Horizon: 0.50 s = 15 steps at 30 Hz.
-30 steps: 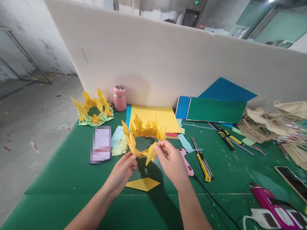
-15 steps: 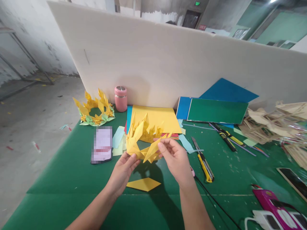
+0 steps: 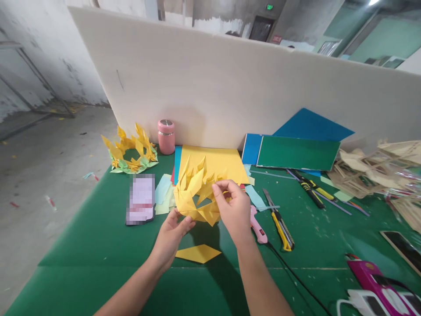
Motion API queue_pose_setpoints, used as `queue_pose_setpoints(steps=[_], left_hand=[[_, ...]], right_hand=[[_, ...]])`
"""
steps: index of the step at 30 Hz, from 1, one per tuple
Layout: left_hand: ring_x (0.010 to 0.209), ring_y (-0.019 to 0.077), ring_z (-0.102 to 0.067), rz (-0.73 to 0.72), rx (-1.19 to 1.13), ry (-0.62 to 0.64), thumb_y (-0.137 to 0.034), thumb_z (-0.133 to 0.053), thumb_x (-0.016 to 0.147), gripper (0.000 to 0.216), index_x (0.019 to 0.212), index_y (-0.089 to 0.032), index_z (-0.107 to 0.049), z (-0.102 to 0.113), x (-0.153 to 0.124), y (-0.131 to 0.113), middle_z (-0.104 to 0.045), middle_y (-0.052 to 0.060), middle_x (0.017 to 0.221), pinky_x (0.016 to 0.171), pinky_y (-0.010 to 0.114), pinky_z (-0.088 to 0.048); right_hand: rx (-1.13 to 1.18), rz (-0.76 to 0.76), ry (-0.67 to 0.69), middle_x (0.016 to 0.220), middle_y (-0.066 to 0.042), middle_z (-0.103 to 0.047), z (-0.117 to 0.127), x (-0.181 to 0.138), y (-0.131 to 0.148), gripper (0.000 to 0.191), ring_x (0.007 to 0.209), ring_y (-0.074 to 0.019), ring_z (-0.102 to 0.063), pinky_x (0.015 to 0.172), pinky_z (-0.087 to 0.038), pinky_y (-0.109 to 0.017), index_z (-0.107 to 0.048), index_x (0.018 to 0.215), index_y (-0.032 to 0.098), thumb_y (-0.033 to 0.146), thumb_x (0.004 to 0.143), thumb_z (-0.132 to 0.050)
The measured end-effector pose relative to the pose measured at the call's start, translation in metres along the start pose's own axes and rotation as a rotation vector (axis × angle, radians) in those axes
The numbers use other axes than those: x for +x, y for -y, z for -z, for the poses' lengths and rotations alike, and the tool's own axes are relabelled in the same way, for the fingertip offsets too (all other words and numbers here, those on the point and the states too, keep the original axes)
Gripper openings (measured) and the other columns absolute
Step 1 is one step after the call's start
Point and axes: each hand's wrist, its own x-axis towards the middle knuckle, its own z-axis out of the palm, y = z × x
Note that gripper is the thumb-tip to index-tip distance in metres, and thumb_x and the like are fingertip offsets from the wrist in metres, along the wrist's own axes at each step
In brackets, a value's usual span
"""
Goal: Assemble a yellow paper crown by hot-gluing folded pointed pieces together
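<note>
A yellow folded paper crown (image 3: 192, 193) with upright points is held above the table between both hands. My left hand (image 3: 174, 230) pinches its lower left rim, thumb in front. With thumb and fingers closed, my right hand (image 3: 234, 208) grips the crown at its right side and covers part of it. Below the crown a flat yellow paper diamond (image 3: 199, 253) lies on the green tabletop (image 3: 98, 245). Just right of my right hand rests a pink glue gun (image 3: 259, 228), partly hidden by that hand. Yellow paper sheets (image 3: 213, 160) are stacked behind the crown.
Another yellow crown with green leaves (image 3: 131, 151) stands at the left, near a pink flask (image 3: 166, 137). A phone (image 3: 142, 197) lies in front of them. A yellow utility knife (image 3: 281, 226), pliers (image 3: 312, 191) and a magenta device (image 3: 368, 278) are at the right. A white board (image 3: 210, 83) rises behind.
My right hand has shifted slightly left and up along the crown's right side. The crown has turned a little, and more of the glue gun shows. My left hand keeps its hold.
</note>
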Motion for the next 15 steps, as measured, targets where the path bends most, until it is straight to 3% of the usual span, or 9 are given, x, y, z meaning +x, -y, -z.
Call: queue_pose_setpoints(steps=[15], left_hand=[[0.089,0.0165,-0.065,0.007,-0.065,0.006,-0.024,-0.082,0.060,0.034,0.091,-0.020,-0.068,-0.0027,0.0014,0.0002,-0.071,0.004,0.097,0.078,0.026,-0.052]], right_hand=[[-0.041,0.047,0.127,0.075,-0.002,-0.070,-0.0040,-0.0053,0.0057,0.017,0.073,-0.0187,-0.066,0.067,-0.049,-0.029,-0.059,0.075,0.022,0.030,0.087,-0.050]])
